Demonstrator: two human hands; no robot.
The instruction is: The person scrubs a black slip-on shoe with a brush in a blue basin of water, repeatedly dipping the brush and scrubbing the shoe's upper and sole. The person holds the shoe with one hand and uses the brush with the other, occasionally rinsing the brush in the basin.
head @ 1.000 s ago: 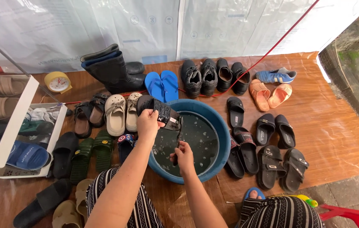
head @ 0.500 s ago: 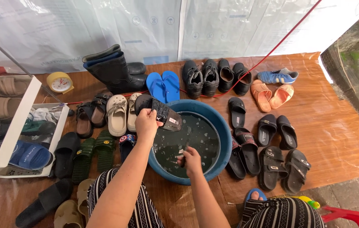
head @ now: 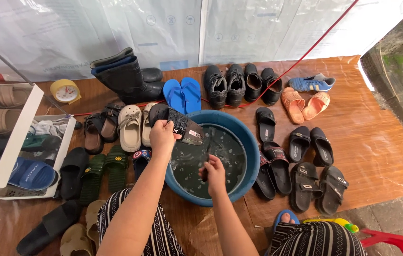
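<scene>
My left hand [head: 162, 136] grips a black slide sandal [head: 185, 127] by its strap end and holds it tilted over the left rim of a round blue basin [head: 248, 140] filled with dark soapy water. Inside the basin, my right hand [head: 214, 173] is closed around a small dark brush-like object [head: 205, 167] just at the water's surface, a little below and to the right of the sandal. The brush is mostly hidden by my fingers. My knees in striped fabric frame the basin at the bottom.
Many shoes ring the basin on a brown mat: black rubber boots [head: 125, 78], blue flip-flops [head: 182, 94], black shoes [head: 237, 85], orange clogs [head: 304, 103], black slides [head: 308, 182], beige clogs [head: 130, 127]. A white shoe rack [head: 19, 137] stands left, beside a yellow tape roll [head: 65, 91].
My right hand dropped from beside the sandal down into the basin water with the dark object. The left hand kept the sandal over the rim, shifting slightly left.
</scene>
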